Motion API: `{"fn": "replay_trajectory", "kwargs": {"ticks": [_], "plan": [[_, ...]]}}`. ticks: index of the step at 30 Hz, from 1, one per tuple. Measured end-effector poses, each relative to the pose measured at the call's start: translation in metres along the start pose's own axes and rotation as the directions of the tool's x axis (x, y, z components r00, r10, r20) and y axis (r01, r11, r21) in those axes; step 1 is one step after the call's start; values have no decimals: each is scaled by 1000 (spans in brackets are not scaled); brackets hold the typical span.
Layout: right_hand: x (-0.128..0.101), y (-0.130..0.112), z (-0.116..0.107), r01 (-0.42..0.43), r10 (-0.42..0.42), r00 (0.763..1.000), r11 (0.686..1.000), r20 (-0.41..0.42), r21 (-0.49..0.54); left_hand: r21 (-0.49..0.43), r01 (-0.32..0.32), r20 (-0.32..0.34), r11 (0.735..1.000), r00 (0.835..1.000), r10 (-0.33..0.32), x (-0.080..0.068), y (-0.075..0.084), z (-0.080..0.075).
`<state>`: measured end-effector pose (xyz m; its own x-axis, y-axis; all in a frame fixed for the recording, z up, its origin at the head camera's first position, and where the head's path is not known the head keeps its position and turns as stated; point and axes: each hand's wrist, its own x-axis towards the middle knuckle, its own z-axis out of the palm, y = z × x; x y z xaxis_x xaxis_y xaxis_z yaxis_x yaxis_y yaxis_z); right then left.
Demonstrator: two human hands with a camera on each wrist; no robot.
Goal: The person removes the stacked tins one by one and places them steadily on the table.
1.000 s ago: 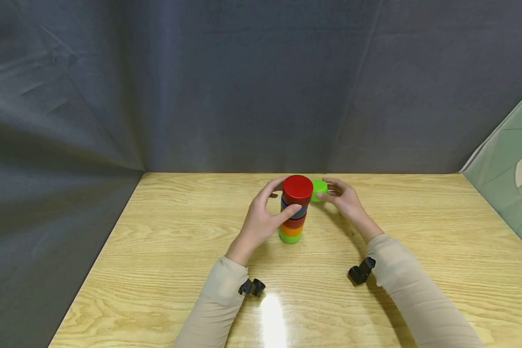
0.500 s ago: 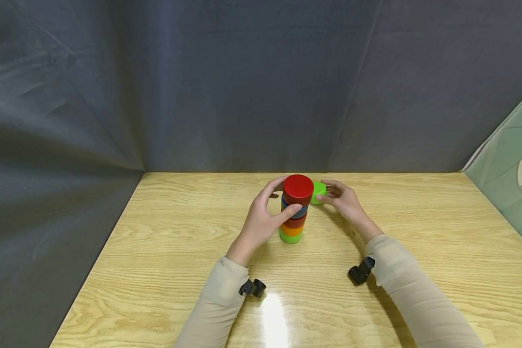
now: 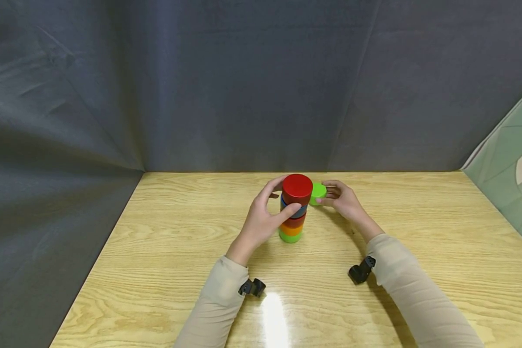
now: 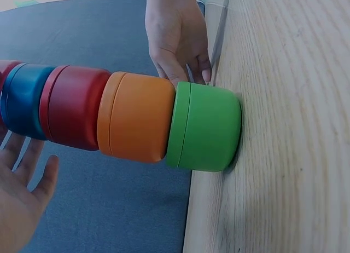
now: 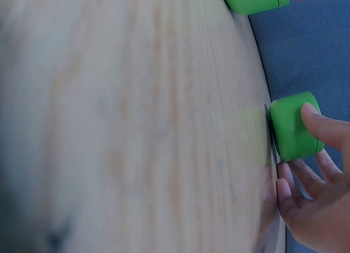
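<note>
The left hand (image 3: 261, 217) curved around the upper part of a stack of round tubs (image 3: 295, 209), thumb on the blue one and fingers behind the red top (image 3: 297, 186), apparently to steady the tall column near the middle of the table (image 3: 165, 251). From the table up the stack ran green (image 4: 206, 127), orange (image 4: 136, 117), dark red, blue, red. The right hand (image 3: 345, 200) pinched a loose green tub (image 5: 292, 127) just behind and right of the stack, resting on the table (fingertips on its top and side). All tubs were closed, so any contents could not be told.
</note>
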<state>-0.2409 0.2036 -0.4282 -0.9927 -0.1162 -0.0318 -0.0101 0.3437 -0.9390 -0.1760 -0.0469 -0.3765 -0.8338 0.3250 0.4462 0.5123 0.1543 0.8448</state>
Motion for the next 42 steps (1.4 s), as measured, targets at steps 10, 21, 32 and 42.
{"fn": "replay_trajectory", "kwargs": {"ticks": [10,21,32,42], "plan": [[1,1,-1,6,-5,999,999,33,-49,3,-5,12,1000,1000,5,0,-1,1],[0,1,-5,20,-15,998,996,54,-84,34,-21,16,999,1000,20,0,-3,0],[-8,-10,-12,16,-15,999,999,30,-44,39,-21,39,999,999,20,-2,-6,-8],[-17,-20,-15,84,-84,996,995,3,-59,46,-35,73,998,997,31,-1,-12,-12]]}}
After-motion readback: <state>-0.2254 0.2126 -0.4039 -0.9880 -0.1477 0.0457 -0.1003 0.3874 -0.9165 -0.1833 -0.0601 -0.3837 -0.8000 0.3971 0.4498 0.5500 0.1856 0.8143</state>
